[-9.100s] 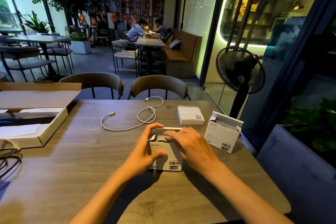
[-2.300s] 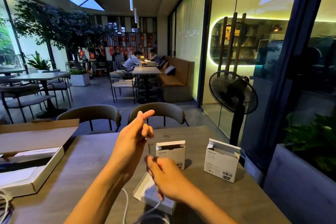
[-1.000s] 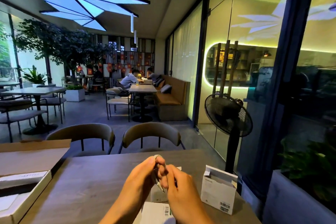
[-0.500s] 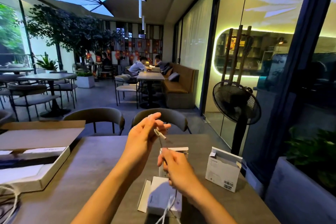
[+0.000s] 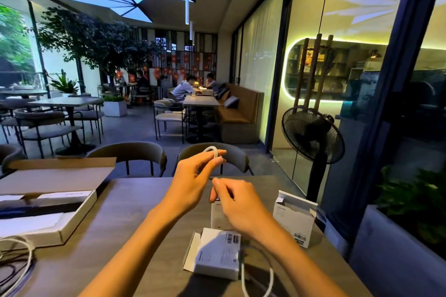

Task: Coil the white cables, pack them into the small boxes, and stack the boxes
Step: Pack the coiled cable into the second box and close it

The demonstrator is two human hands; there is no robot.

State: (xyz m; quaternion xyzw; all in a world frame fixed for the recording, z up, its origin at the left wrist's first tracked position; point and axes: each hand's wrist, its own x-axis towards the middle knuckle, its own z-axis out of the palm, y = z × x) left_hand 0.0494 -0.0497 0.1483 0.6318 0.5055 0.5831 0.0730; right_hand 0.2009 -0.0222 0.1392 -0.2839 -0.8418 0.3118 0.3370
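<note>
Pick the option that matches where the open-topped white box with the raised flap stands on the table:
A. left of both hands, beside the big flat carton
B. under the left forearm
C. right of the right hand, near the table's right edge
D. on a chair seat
C: the open white box stands upright on the table, right of the right hand.

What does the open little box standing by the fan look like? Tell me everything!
The open small box is white cardboard and stands upright on the wooden table, near its right edge, in front of the black fan. Its top flap is up, so the top gapes open. A barcode label sits low on its front. Nothing touches it except the table; both hands are away from it.
</note>
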